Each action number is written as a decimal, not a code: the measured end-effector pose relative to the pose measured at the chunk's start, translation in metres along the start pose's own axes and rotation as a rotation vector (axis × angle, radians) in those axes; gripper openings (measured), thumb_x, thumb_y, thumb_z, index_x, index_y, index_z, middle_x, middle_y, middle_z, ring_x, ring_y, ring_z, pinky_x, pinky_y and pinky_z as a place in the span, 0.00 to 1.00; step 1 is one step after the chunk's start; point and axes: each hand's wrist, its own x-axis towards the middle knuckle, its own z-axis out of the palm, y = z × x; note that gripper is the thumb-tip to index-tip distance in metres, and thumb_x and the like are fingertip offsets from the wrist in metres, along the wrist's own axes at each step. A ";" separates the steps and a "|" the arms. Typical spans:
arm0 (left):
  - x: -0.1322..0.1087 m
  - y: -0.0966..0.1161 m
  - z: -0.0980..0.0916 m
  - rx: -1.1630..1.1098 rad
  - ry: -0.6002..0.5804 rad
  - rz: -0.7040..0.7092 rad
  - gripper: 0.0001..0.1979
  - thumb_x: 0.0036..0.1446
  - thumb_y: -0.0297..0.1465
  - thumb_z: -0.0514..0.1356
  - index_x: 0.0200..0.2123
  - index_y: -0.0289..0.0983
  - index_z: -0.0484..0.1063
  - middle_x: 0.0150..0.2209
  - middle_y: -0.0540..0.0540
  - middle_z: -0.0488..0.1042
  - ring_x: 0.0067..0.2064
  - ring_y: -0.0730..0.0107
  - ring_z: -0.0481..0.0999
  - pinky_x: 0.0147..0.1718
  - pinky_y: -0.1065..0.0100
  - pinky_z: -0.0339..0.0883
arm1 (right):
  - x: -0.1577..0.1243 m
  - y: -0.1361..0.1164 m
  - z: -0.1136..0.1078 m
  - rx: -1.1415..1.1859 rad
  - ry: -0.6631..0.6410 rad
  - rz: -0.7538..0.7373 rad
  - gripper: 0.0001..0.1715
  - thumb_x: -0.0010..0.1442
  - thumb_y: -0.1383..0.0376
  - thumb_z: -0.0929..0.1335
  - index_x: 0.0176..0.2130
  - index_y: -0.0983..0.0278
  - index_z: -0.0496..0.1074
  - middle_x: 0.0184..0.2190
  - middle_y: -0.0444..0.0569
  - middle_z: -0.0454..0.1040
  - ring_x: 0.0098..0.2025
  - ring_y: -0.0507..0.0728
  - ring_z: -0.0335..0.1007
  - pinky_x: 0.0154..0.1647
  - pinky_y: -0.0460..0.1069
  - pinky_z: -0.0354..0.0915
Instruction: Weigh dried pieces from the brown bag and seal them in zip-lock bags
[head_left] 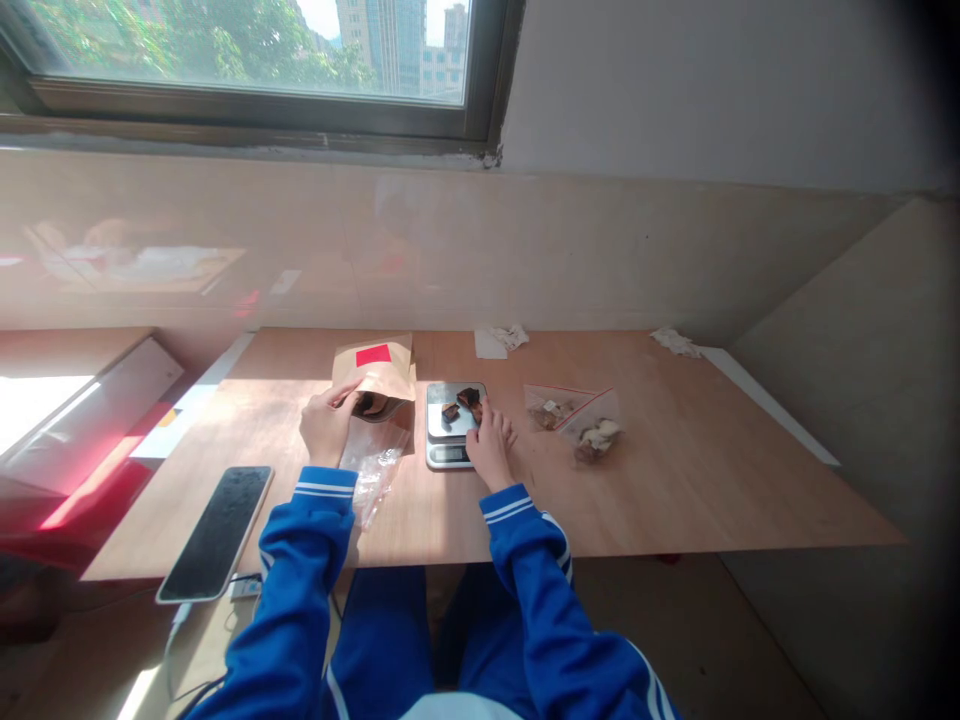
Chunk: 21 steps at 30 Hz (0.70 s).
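My left hand (328,422) pinches the mouth edge of a brown kraft paper bag (397,378) with a red label. The bag lies on its back with its opening toward me, and dark pieces show inside. Right of it stands a small kitchen scale (433,430) with a steel plate. Dark brown dried pieces (450,412) rest on the plate; their exact kind I cannot make out. My right hand (491,445) is over the scale's right side, its fingertips closed at the larger dark piece (470,399). A clear plastic bag (375,465) lies below the paper bag.
Two clear zip bags (555,410) with dried pieces lie right of the scale. White crumpled paper (510,338) sits at the back edge, more (675,343) farther right. A phone (217,535) on a cable overhangs the table's (637,510) front left edge.
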 end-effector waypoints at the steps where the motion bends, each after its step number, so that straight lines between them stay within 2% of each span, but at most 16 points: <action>1: 0.000 -0.001 0.000 -0.013 -0.002 0.003 0.14 0.52 0.38 0.59 0.42 0.46 0.77 0.37 0.48 0.79 0.38 0.65 0.76 0.39 0.68 0.67 | -0.002 -0.002 -0.004 0.023 0.000 0.014 0.35 0.55 0.72 0.58 0.63 0.69 0.53 0.50 0.61 0.65 0.51 0.66 0.56 0.50 0.62 0.54; 4: -0.003 -0.002 0.001 -0.055 -0.006 0.015 0.15 0.52 0.38 0.59 0.43 0.46 0.77 0.37 0.49 0.79 0.39 0.66 0.76 0.41 0.67 0.67 | -0.012 -0.016 -0.013 0.125 0.058 -0.002 0.35 0.55 0.74 0.57 0.62 0.65 0.54 0.54 0.58 0.64 0.55 0.66 0.54 0.53 0.64 0.51; 7: -0.009 -0.002 0.003 -0.094 -0.017 0.025 0.15 0.52 0.39 0.59 0.43 0.46 0.76 0.39 0.49 0.79 0.40 0.66 0.76 0.41 0.67 0.68 | -0.029 -0.040 -0.014 0.313 0.090 -0.155 0.33 0.55 0.76 0.55 0.59 0.64 0.59 0.57 0.54 0.63 0.57 0.62 0.54 0.58 0.61 0.51; 10: -0.014 -0.001 0.004 -0.111 -0.035 0.024 0.14 0.52 0.39 0.59 0.43 0.47 0.77 0.38 0.49 0.79 0.39 0.66 0.76 0.39 0.68 0.68 | -0.042 -0.070 -0.002 0.532 -0.099 -0.428 0.30 0.56 0.77 0.55 0.56 0.66 0.63 0.53 0.53 0.66 0.57 0.56 0.57 0.60 0.54 0.55; 12: -0.017 -0.001 0.004 -0.118 -0.042 0.020 0.14 0.52 0.38 0.59 0.43 0.47 0.77 0.38 0.50 0.79 0.38 0.67 0.76 0.38 0.69 0.68 | -0.044 -0.089 0.011 0.592 -0.240 -0.523 0.30 0.56 0.76 0.55 0.56 0.67 0.63 0.55 0.54 0.65 0.59 0.56 0.56 0.62 0.53 0.54; 14: -0.019 -0.001 0.004 -0.127 -0.040 0.017 0.14 0.53 0.38 0.59 0.42 0.46 0.77 0.38 0.50 0.79 0.38 0.67 0.76 0.38 0.69 0.68 | -0.039 -0.106 0.026 0.617 -0.298 -0.500 0.29 0.56 0.76 0.56 0.57 0.70 0.62 0.57 0.56 0.63 0.61 0.57 0.54 0.63 0.53 0.52; 18: -0.025 -0.003 0.005 -0.129 -0.036 -0.008 0.14 0.53 0.38 0.59 0.43 0.47 0.77 0.38 0.50 0.79 0.38 0.67 0.77 0.37 0.70 0.68 | -0.015 -0.135 0.053 0.808 -0.314 -0.225 0.23 0.55 0.76 0.59 0.50 0.74 0.68 0.50 0.61 0.69 0.58 0.62 0.59 0.62 0.58 0.51; 21: -0.029 0.000 0.007 -0.127 -0.042 -0.030 0.13 0.52 0.38 0.60 0.42 0.49 0.77 0.37 0.51 0.79 0.37 0.67 0.77 0.35 0.71 0.67 | 0.000 -0.145 0.068 0.921 -0.333 -0.160 0.22 0.58 0.75 0.54 0.48 0.75 0.67 0.44 0.56 0.72 0.54 0.59 0.63 0.57 0.61 0.56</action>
